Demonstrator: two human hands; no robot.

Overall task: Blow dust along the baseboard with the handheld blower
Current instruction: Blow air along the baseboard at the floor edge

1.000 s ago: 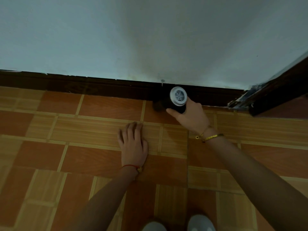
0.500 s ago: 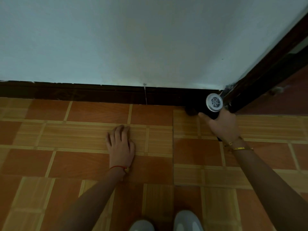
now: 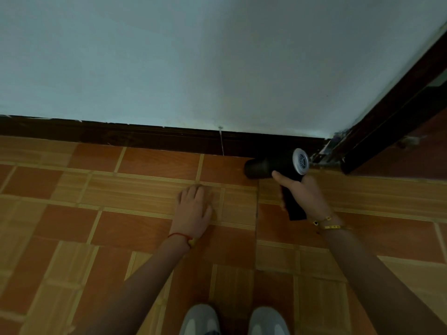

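Observation:
My right hand (image 3: 306,197) grips the handle of a black handheld blower (image 3: 273,166). Its nozzle points left along the dark brown baseboard (image 3: 145,136), and its round silver rear grille (image 3: 300,161) faces right, close to the corner. The blower sits low, just above the floor next to the baseboard. My left hand (image 3: 193,209) lies flat on the tiled floor, palm down, fingers slightly spread, holding nothing, to the left of the blower.
A pale wall (image 3: 217,64) rises above the baseboard. A dark door frame (image 3: 391,122) runs diagonally at the right, meeting the baseboard at the corner. Orange and tan floor tiles (image 3: 96,226) cover the ground. My two grey shoes (image 3: 232,320) show at the bottom edge.
My right hand carried the blower rightward along the baseboard to the corner and turned it, so its nozzle now points left. My left hand stayed flat on the floor.

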